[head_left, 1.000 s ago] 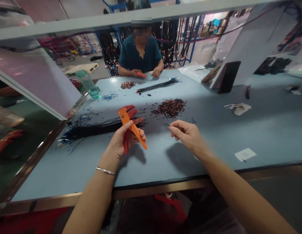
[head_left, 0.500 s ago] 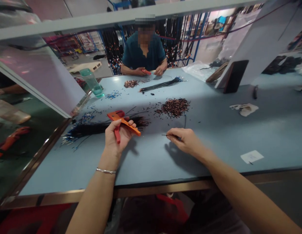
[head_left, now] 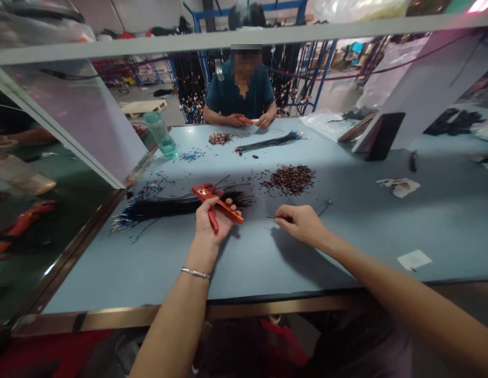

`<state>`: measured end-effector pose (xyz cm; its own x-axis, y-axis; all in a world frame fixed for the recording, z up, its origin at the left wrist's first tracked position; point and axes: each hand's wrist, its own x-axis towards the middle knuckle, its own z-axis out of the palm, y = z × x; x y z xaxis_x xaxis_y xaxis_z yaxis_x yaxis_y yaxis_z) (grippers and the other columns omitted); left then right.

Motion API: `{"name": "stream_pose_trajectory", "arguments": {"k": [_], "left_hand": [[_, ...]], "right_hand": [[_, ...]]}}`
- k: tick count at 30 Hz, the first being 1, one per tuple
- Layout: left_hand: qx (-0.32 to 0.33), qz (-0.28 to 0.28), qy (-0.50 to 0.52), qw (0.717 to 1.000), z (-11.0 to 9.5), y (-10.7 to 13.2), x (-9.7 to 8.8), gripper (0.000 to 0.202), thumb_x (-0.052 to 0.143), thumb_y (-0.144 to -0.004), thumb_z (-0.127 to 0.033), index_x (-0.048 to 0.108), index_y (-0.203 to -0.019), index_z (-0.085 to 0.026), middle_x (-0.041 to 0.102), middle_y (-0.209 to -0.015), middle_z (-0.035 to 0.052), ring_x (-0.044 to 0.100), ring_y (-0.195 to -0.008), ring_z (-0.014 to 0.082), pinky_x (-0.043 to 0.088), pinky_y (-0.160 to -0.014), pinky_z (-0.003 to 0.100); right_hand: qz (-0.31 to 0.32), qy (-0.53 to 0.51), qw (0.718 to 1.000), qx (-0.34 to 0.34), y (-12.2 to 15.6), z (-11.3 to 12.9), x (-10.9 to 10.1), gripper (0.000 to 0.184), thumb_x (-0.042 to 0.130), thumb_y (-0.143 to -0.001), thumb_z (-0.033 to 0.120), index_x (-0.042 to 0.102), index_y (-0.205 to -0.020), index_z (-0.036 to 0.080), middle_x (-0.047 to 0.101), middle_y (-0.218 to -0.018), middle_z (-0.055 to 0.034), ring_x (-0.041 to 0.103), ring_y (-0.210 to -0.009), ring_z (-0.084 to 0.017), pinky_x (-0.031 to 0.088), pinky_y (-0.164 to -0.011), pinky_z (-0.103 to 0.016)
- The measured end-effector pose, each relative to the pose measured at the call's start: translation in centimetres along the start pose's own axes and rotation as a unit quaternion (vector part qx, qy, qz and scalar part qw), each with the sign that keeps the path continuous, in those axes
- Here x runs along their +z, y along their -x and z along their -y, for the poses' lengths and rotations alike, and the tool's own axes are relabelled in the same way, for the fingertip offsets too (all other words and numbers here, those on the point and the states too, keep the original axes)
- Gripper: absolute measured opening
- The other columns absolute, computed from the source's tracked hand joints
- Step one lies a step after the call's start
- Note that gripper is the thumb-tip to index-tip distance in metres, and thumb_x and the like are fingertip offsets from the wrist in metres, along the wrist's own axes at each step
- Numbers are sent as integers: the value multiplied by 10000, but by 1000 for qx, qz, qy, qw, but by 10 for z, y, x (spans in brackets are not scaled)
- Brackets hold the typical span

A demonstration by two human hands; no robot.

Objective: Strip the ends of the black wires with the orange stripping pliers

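Observation:
My left hand (head_left: 214, 220) is wrapped round an orange-and-red wire stripper (head_left: 224, 208), its head pointing away to the upper left. In the pinched fingers of my right hand (head_left: 299, 220) is a thin dark wire (head_left: 324, 208); one short end sticks out toward the stripper, the other trails behind the hand. A gap lies between tool and wire. Behind my left hand a thick bundle of black wires (head_left: 161, 208) with blue and silvery ends lies on the table. Beyond my right hand sits a pile of small dark and coppery offcuts (head_left: 293, 179).
Across the blue-grey table (head_left: 346, 247) a co-worker (head_left: 244, 94) holds a red tool. Between us lie a second wire bundle (head_left: 267, 142) and blue scraps (head_left: 192, 154). A green bottle (head_left: 161, 135) stands left, a dark phone (head_left: 385, 136) leans right. A white label (head_left: 414, 259) lies near the front edge.
My left hand has come right with the stripper, nearer the right hand. The wire's trailing end has swung down to the right. The whole view has also shifted slightly.

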<state>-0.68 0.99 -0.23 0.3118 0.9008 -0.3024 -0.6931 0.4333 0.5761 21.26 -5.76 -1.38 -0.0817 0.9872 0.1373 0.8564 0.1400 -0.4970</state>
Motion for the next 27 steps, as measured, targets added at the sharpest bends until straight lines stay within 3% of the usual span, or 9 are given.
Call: {"name": "stream_pose_trajectory", "arguments": {"k": [4, 8, 11, 17, 23, 27], "left_hand": [[-6, 0, 14, 1000, 1, 0, 0, 148, 541, -681, -205, 627, -798, -173, 569, -651, 19, 559, -569, 155, 483, -632, 348], [-2, -4, 22, 1000, 1, -1, -2, 144, 530, -696, -194, 621, -806, -171, 573, -653, 22, 566, -578, 160, 491, -643, 358], [-4, -11, 30, 999, 2, -1, -3, 142, 531, -690, -185, 613, -806, -174, 568, -646, 20, 569, -586, 163, 492, -655, 364], [-24, -7, 43, 999, 3, 0, -1, 130, 534, -682, -180, 607, -790, -179, 558, -637, 17, 549, -568, 156, 481, -635, 351], [-26, -11, 41, 999, 3, 0, -1, 138, 533, -683, -170, 607, -799, -173, 555, -621, 16, 552, -562, 162, 479, -639, 361], [-26, -20, 43, 999, 3, 0, -2, 129, 519, -690, -164, 601, -789, -173, 551, -618, 19, 549, -559, 165, 480, -637, 363]], "right_hand": [[6, 126, 992, 17, -24, 26, 9, 206, 493, -820, 251, 696, -831, 214, 706, -706, -30, 604, -654, -168, 301, -558, -249], [14, 175, 984, 18, -40, 38, 26, 231, 478, -844, 272, 701, -884, 226, 735, -786, -53, 639, -718, -189, 299, -555, -257], [16, 199, 979, 29, -45, 38, 30, 238, 468, -857, 270, 696, -905, 220, 745, -833, -73, 658, -752, -209, 312, -563, -261], [-1, 238, 967, 94, -48, 26, 20, 244, 469, -863, 262, 692, -936, 194, 743, -865, -117, 669, -770, -227, 350, -581, -262], [10, 210, 976, 54, -48, 39, 27, 227, 479, -857, 272, 697, -892, 218, 742, -843, -81, 667, -769, -212, 366, -587, -262], [32, 228, 970, 73, -53, 42, 29, 239, 465, -876, 283, 694, -923, 230, 744, -882, -80, 678, -812, -218, 403, -619, -260]]}}
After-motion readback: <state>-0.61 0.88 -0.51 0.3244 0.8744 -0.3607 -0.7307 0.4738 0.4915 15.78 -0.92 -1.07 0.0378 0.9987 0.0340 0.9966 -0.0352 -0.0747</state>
